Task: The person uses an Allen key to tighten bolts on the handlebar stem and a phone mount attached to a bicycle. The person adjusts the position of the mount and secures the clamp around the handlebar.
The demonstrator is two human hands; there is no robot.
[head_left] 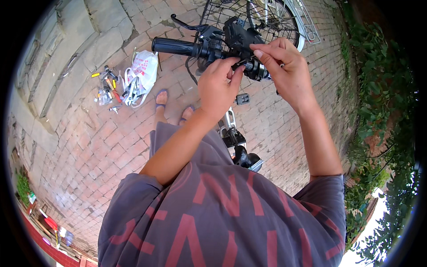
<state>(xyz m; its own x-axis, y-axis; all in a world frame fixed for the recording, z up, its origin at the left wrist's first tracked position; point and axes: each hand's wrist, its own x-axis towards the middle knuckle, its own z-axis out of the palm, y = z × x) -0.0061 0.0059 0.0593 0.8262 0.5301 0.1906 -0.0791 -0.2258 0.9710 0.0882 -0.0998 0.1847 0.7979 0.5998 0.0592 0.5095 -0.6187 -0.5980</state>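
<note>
A bicycle handlebar with a ribbed black grip (175, 46) and a black brake lever (184, 24) lies before me. On the bar sits a black phone holder (239, 36), tilted. My left hand (215, 86) is closed just below it, thumb and fingers pinched together by the bar; what they hold is hidden. From the right, my right hand (287, 71) pinches the near right corner of the holder between thumb and fingers. Black clamp parts (254, 70) show on the bar between both hands.
A wire basket (218, 13) and a wheel (284, 22) stand beyond the handlebar. Below are a pedal (243, 99) and a black saddle (244, 156). On the brick paving (95, 142) lie a white plastic bag (146, 66) and several hand tools (108, 82). Leafy plants (378, 89) line the right.
</note>
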